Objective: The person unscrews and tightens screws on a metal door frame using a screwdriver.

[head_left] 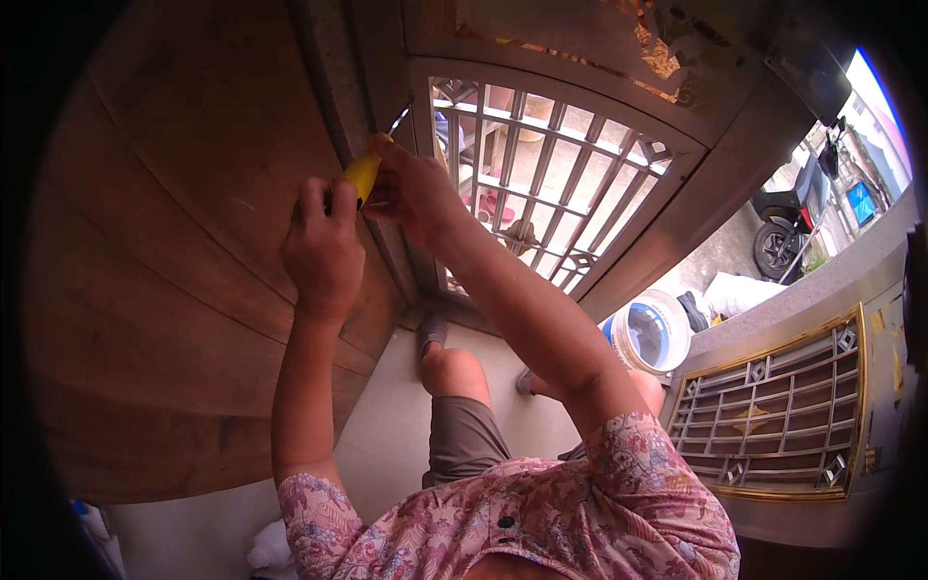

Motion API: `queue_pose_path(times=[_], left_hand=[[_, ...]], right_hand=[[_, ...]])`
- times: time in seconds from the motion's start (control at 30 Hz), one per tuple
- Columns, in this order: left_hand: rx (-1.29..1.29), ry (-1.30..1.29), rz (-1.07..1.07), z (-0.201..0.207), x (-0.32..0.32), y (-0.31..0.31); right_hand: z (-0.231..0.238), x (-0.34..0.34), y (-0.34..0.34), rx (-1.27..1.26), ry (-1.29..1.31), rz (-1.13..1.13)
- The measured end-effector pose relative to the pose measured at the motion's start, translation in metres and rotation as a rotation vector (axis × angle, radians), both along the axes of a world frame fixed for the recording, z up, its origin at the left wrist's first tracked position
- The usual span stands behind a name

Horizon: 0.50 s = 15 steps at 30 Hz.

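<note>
A screwdriver [362,176] with a yellow handle is gripped by both my hands, its thin metal shaft pointing up and away. My left hand [324,246] is closed around the butt end of the handle. Closer to the shaft, the fingers of my right hand [416,188] pinch the handle's front part. The shaft's tip meets or nearly meets the metal door frame [391,58], just beside the upper left corner of the barred door panel [556,179]; whether it sits in a screw is too small to tell.
A large brown wooden panel [184,280] stands close on my left. On the right are a white bucket [652,333] and another barred panel with a gold border [773,406]. Outside the opening, a motorbike [785,227] is parked. A white object [271,549] lies at lower left.
</note>
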<state>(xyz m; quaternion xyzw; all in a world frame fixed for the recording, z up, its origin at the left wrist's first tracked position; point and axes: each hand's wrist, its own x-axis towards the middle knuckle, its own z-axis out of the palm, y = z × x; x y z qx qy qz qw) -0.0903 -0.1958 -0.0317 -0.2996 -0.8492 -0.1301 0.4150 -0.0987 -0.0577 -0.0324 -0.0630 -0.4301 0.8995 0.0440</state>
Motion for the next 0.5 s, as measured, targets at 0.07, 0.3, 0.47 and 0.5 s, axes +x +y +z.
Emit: queue_pose_path(times=[0.07,0.3,0.47,0.5], left_hand=[[0.035,0.027,-0.045,-0.004,0.001,0.001],[0.25,-0.097,-0.191,-0.014,0.005,0.001],[0.481,-0.408,-0.305,-0.039,0.008,-0.007],[0.478,-0.408,-0.305,-0.043,0.007,-0.01]], right_hand=[[0.003,0.0,-0.003,-0.038,0.013,-0.045],[-0.014,-0.017,-0.001,-0.058,0.006,-0.108],[-0.013,-0.007,0.002,0.032,-0.027,-0.139],[-0.011,-0.006,0.002,0.03,-0.027,-0.139]])
